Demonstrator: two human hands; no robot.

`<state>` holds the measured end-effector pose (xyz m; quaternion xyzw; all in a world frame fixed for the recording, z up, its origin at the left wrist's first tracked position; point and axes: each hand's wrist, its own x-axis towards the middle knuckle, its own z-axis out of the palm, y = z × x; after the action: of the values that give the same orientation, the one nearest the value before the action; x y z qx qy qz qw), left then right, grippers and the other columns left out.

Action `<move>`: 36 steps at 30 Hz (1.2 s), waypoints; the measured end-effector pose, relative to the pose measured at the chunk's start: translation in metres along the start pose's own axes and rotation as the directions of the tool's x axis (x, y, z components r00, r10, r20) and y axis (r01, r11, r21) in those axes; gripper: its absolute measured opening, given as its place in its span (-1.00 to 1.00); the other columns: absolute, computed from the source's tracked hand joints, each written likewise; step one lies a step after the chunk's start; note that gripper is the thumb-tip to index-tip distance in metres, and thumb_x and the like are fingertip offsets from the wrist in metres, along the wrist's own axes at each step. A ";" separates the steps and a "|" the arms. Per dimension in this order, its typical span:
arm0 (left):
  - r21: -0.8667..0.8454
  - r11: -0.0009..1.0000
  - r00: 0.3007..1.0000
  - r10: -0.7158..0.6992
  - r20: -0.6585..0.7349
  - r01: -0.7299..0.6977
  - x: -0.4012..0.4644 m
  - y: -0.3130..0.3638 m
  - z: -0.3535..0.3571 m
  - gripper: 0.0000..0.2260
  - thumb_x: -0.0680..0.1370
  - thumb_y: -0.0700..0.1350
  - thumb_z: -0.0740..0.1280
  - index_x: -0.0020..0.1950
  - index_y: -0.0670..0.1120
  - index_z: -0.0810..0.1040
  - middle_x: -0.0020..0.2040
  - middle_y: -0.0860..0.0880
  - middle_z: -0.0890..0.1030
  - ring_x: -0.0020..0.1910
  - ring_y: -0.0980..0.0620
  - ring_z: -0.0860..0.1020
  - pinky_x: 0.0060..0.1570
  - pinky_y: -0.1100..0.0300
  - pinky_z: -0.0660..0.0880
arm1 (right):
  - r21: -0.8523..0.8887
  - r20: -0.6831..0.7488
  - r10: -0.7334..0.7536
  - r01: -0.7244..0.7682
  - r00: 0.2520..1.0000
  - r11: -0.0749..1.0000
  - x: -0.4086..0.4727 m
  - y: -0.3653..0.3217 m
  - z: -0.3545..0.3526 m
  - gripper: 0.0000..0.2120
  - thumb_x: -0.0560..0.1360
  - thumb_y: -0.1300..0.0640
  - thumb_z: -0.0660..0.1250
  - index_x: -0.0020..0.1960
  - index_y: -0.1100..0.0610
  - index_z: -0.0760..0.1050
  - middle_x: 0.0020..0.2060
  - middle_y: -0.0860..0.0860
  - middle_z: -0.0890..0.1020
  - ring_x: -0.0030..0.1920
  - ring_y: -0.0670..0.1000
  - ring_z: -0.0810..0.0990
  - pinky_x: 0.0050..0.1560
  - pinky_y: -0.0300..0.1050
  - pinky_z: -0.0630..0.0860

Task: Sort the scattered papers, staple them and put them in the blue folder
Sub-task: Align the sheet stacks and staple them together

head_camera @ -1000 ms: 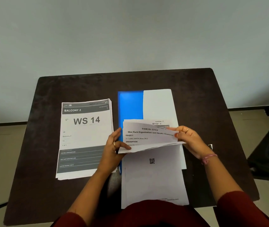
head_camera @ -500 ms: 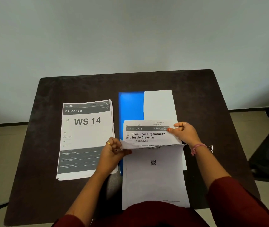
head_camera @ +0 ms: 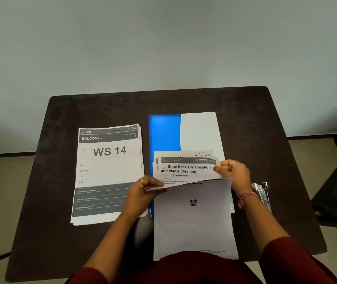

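1. Nearest the person, a white sheet with a QR code [head_camera: 193, 220] lies flat, its near edge hanging over the dark table [head_camera: 40, 232]; I judge it could slide off if the bundle above it is tugged.
2. The left hand [head_camera: 141, 196] pinches the lower left edge of the lifted pages [head_camera: 186, 171], thumb on top; the right hand [head_camera: 234, 174] pinches their right edge, fingers curled; the grip is thin, so a page could slip out or get skipped.
3. A stapler [head_camera: 263, 193] lies just beside the right wrist, partly hidden; an elbow swing could knock it.
4. To the left, apart from the hands' work, sits the sorted "WS 14" stack [head_camera: 108, 173], with the left wrist over its near right corner.
5. Farther back, the blue folder [head_camera: 164, 132] lies under the papers, a blank sheet [head_camera: 199, 132] covering its right part.
6. Against one second ago, the top page now reads "Shoe Rack Organization and Insole Cleaning"; the earlier "TASK ID" page has been turned; both hands sit slightly lower.
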<state>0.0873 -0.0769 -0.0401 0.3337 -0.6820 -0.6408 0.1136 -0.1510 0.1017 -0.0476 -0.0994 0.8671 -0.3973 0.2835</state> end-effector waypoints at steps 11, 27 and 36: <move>0.092 0.982 0.986 0.164 0.032 -0.167 0.002 -0.004 -0.001 -0.63 0.35 -0.37 0.48 -0.19 0.15 0.66 0.31 0.10 0.47 0.31 0.18 0.43 0.23 0.32 0.43 | 0.537 0.554 -0.036 -0.323 0.832 0.779 -0.019 -0.001 -0.038 -0.51 0.19 -0.09 0.59 -0.07 0.26 0.65 -0.10 0.17 0.70 -0.13 0.03 0.70 -0.15 -0.20 0.61; -0.083 0.996 0.999 -0.020 -0.030 0.017 -0.002 -0.002 0.004 -0.67 0.38 -0.44 0.42 -0.02 -0.07 0.51 -0.17 -0.02 0.64 0.04 0.18 0.61 -0.02 0.31 0.57 | 0.078 0.180 0.049 -0.064 0.982 0.995 0.007 0.001 0.000 -0.66 0.31 0.23 0.56 0.02 0.22 0.53 -0.35 0.04 0.61 -0.31 0.00 0.60 -0.11 -0.04 0.58; 0.093 0.985 0.989 0.149 -0.016 -0.147 0.000 -0.007 0.002 -0.67 0.32 -0.32 0.51 -0.25 0.15 0.66 0.40 0.10 0.27 0.39 0.32 0.27 0.20 0.36 0.44 | 0.249 0.116 -0.106 0.074 0.988 0.966 -0.019 0.020 -0.015 -0.87 0.41 0.24 0.46 -0.04 0.17 0.63 0.01 0.00 0.67 0.01 -0.02 0.65 0.15 -0.02 0.56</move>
<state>0.0886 -0.0746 -0.0474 0.2940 -0.7322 -0.5950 0.1533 -0.1428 0.1321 -0.0462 -0.1285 0.7863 -0.5061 0.3304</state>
